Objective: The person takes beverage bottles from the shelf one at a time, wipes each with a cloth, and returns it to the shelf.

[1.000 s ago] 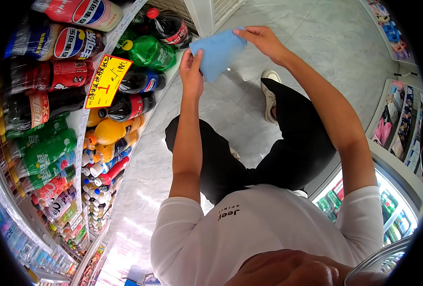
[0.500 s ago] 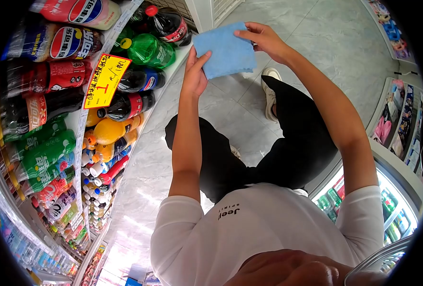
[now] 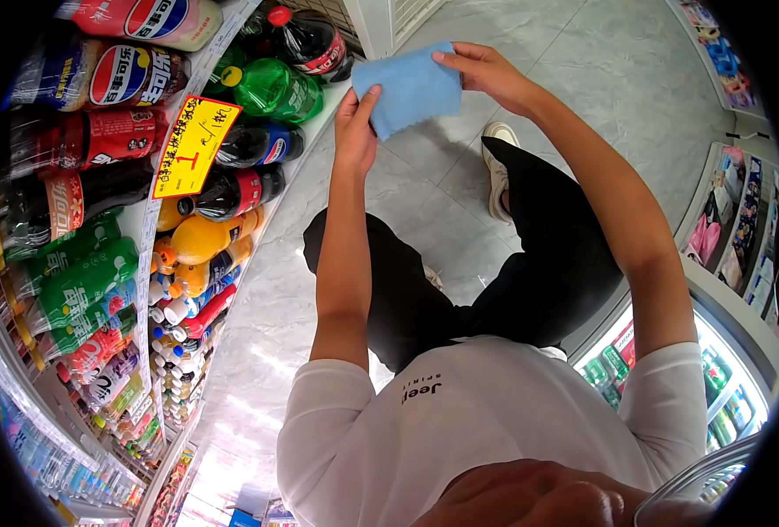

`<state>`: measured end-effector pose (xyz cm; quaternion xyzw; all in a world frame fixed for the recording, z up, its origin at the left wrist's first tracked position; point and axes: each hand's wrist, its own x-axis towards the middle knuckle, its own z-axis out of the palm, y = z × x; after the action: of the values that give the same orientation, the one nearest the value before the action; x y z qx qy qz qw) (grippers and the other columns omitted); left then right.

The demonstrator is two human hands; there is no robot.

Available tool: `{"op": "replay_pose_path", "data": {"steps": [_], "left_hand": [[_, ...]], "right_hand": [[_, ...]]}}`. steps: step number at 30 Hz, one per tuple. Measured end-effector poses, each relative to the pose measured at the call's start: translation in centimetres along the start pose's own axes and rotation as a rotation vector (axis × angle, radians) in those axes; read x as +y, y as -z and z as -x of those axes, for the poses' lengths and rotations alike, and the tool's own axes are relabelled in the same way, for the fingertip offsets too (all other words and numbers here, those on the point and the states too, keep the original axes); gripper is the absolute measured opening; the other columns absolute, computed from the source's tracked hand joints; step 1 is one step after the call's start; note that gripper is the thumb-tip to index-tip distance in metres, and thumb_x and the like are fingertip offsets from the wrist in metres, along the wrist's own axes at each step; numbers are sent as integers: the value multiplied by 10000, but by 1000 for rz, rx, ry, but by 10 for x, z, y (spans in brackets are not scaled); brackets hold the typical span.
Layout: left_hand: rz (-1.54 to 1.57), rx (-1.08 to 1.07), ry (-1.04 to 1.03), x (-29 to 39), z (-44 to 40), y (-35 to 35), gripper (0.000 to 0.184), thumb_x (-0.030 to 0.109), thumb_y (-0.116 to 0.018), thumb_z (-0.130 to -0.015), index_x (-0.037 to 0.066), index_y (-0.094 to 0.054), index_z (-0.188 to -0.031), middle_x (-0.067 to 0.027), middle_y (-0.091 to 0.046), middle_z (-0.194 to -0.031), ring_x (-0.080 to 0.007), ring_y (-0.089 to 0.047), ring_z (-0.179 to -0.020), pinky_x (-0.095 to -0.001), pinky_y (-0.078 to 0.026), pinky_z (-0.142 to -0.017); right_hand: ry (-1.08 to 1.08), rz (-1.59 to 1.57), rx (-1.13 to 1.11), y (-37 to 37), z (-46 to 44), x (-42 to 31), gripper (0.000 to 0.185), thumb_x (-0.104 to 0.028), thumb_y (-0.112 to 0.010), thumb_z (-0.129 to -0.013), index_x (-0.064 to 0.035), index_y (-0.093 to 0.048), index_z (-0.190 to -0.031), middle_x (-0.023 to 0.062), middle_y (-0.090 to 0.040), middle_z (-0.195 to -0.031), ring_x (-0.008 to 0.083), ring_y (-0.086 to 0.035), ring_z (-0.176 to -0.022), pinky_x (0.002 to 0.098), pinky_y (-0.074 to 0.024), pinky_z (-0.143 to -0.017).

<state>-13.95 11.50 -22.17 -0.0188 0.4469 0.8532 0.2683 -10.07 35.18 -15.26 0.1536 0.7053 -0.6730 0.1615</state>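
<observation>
A light blue cloth (image 3: 411,90) is spread between my two hands, above the tiled floor. My left hand (image 3: 355,127) pinches its left edge, with the thumb lying on the front. At the upper right corner my right hand (image 3: 486,72) grips the cloth between thumb and fingers; some of those fingers are hidden behind it. Just left of my left hand, on the shelf, lie a green bottle (image 3: 275,91) and a dark cola bottle with a red cap (image 3: 310,46). Neither hand touches them.
Drink shelves run down the left side, with a yellow price sign (image 3: 196,147) on a shelf edge. A lit cooler (image 3: 723,395) stands at the lower right. Hanging goods (image 3: 714,220) are farther right. My shoe (image 3: 499,171) is on the grey floor (image 3: 574,88).
The cloth has gone from hanging partly folded to spread out, then shifted slightly left with its lower right side drawn in. Both hands have kept hold of it.
</observation>
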Motion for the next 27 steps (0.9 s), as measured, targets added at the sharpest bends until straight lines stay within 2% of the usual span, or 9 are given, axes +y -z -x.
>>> {"op": "replay_pose_path", "data": {"steps": [5, 8, 11, 14, 17, 20, 23, 26, 27], "left_hand": [[-44, 15, 7, -2, 0, 1, 318, 172, -607, -1002, 9, -579, -1274, -65, -651, -1204, -138, -611, -1096, -298, -493, -947], [19, -25, 64, 3, 4, -2, 367, 131, -640, -973, 4, -550, -1305, -71, -640, -1217, -152, -609, -1101, -304, -494, -951], [-139, -116, 26, 5, 8, -7, 474, 65, -662, -939, 4, -489, -1376, -96, -620, -1267, -187, -600, -1157, -325, -481, -995], [-193, -172, 5, -3, 5, -3, 535, 13, -693, -893, -10, -478, -1383, -103, -608, -1278, -191, -596, -1158, -327, -477, -999], [-354, -172, -76, -11, 4, 0, 544, 19, -707, -874, -48, -479, -1363, -115, -613, -1243, -188, -593, -1148, -318, -481, -974], [-507, -183, -171, -28, 2, 11, 534, 32, -710, -858, -49, -502, -1343, -109, -619, -1225, -191, -604, -1118, -317, -489, -949], [-743, -234, -256, -21, 7, 6, 508, 45, -731, -842, -13, -550, -1314, -116, -624, -1219, -175, -595, -1128, -306, -481, -948], [-906, -302, -317, -25, 8, 6, 491, 44, -723, -830, 11, -579, -1298, -133, -642, -1160, -172, -620, -1068, -306, -489, -929], [-943, -318, -324, -28, 7, 9, 491, 41, -718, -831, 15, -564, -1297, -134, -650, -1137, -174, -628, -1048, -307, -493, -919]], "right_hand": [[-26, 27, 67, -5, 4, -2, 432, -444, -614, -964, -67, -646, -1171, 52, -650, -1101, 180, -623, -1043, 387, -487, -987], [-81, 9, 70, -2, 2, -1, 517, -464, -601, -969, -36, -595, -1258, 80, -643, -1153, 209, -618, -1086, 391, -465, -1011], [-170, 1, 101, -1, 3, 0, 536, -482, -591, -968, -18, -592, -1237, 106, -638, -1145, 237, -615, -1094, 415, -468, -1003], [-257, 301, 161, 3, -5, 9, 579, -473, -603, -948, 34, -579, -1226, 164, -638, -1168, 277, -628, -1098, 438, -498, -968], [-18, 878, 216, 10, -17, 43, 579, -431, -657, -904, -8, -553, -1286, 191, -583, -1286, 329, -619, -1122, 443, -501, -971], [330, 922, 174, -2, -1, 32, 574, -346, -709, -857, -88, -534, -1339, 174, -511, -1383, 355, -596, -1145, 430, -504, -976], [545, 955, 99, -10, -2, 19, 537, -160, -756, -807, -179, -565, -1308, 110, -476, -1417, 331, -549, -1212, 411, -486, -1000], [696, 968, -144, -14, 0, 9, 556, -141, -764, -778, -223, -556, -1287, 98, -510, -1372, 319, -575, -1180, 423, -513, -956], [675, 983, -171, -16, 1, 6, 530, -122, -762, -774, -224, -566, -1255, 83, -524, -1342, 307, -580, -1169, 421, -517, -939]]}}
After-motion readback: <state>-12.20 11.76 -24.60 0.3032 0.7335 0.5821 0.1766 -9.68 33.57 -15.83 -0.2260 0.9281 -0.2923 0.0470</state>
